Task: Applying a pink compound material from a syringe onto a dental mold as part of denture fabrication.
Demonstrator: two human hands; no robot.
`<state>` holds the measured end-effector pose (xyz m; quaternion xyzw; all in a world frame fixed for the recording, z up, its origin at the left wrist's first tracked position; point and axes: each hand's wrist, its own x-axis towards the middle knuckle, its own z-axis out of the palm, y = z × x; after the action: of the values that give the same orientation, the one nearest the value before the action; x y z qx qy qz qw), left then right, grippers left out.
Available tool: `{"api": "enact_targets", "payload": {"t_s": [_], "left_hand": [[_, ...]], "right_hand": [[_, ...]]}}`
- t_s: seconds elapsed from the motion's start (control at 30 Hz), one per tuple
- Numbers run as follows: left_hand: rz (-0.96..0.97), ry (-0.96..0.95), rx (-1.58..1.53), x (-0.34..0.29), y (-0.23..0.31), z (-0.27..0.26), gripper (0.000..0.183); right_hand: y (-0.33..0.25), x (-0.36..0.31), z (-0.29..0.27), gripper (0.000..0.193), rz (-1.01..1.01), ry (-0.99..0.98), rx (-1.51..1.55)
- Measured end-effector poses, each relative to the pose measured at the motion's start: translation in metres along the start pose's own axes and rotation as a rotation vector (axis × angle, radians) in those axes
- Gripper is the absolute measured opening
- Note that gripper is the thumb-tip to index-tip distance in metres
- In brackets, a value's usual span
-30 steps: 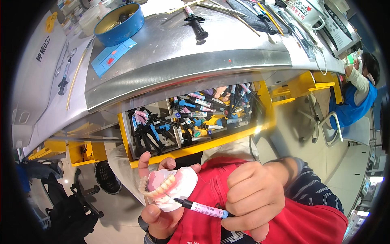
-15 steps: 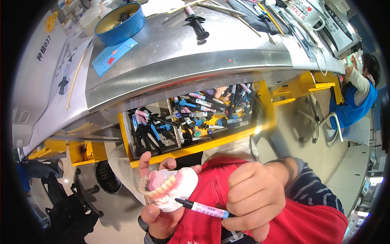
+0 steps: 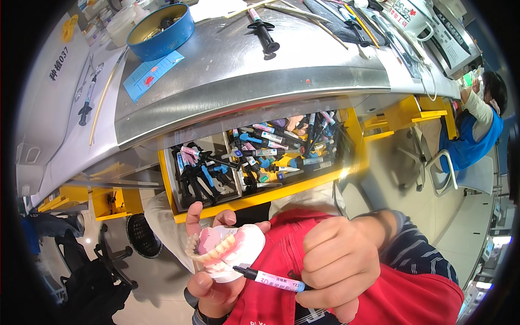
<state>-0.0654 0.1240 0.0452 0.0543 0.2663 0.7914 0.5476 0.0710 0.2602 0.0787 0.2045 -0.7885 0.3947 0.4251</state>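
My left hand (image 3: 208, 290) grips a white dental model (image 3: 249, 246) from below and behind, thumb at its near side. On the model sits a pink denture base with a curved row of cream-coloured teeth (image 3: 219, 250). My right hand (image 3: 338, 262) is closed round the rear of a resin syringe (image 3: 273, 280) with a pink and blue label and a black front end. The syringe's thin tip points left, at the lower edge of the pink part; whether it touches cannot be made out. My right fingers hide the plunger end.
Beyond my hands, an open yellow drawer (image 3: 271, 193) holds many syringes in two compartments. On the metal bench (image 3: 238, 70) above it lie a black syringe (image 3: 264, 33), a blue round tin (image 3: 161, 46) and a blue paper slip (image 3: 151, 76). A person in blue (image 3: 476, 132) sits at right.
Almost nothing differs. The model and the syringe have shifted very slightly; both hands keep their holds.
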Motion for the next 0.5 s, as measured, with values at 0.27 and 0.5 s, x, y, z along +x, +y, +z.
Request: {"api": "enact_targets", "payload": {"t_s": [0.27, 0.5], "left_hand": [[-0.011, -0.011, -0.009, 0.001, 0.0, 0.0, 0.095], [-0.013, -0.01, 0.01, 0.0, 0.0, -0.001, 0.094]], "right_hand": [[0.001, -0.002, 0.004, 0.038, -0.013, 0.068, -0.03], [0.001, -0.004, -0.001, 0.055, -0.005, -0.021, -0.03]]}}
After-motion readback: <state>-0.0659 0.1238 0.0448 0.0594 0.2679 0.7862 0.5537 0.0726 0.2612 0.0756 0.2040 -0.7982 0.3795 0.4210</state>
